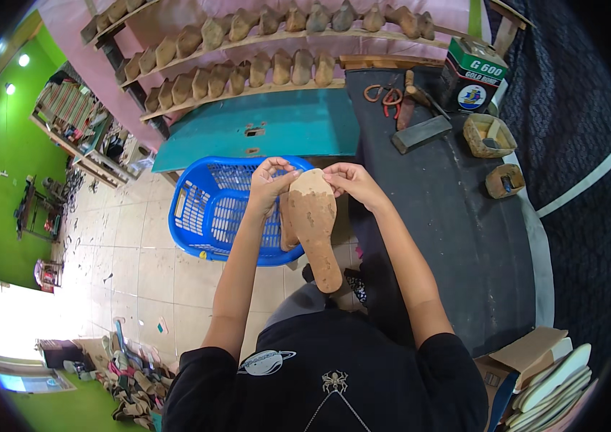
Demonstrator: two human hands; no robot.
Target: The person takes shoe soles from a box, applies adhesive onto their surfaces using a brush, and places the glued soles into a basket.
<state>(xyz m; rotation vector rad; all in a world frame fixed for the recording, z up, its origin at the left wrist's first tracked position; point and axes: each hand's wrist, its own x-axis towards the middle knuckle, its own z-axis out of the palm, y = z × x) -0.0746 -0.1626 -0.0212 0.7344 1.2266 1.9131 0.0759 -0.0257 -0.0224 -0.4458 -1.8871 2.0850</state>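
Note:
A brown wooden shoe last [314, 230] with a tan insole piece on its sole stands heel-down on my lap, toe pointing up. My left hand [271, 183] pinches the insole's left toe edge. My right hand [352, 181] grips the right side of the toe. Both hands hold the last above a blue plastic basket [205, 216]. A second brown piece shows behind the last on its left side.
A dark workbench [456, 216] on my right carries a glue tin [474, 75], pliers [385, 95], a grey block [421, 133] and two small glue-crusted pots [489, 137]. Shelves of wooden lasts [248, 72] line the far wall. Cut soles [550, 378] are stacked at lower right. Tiled floor lies to the left.

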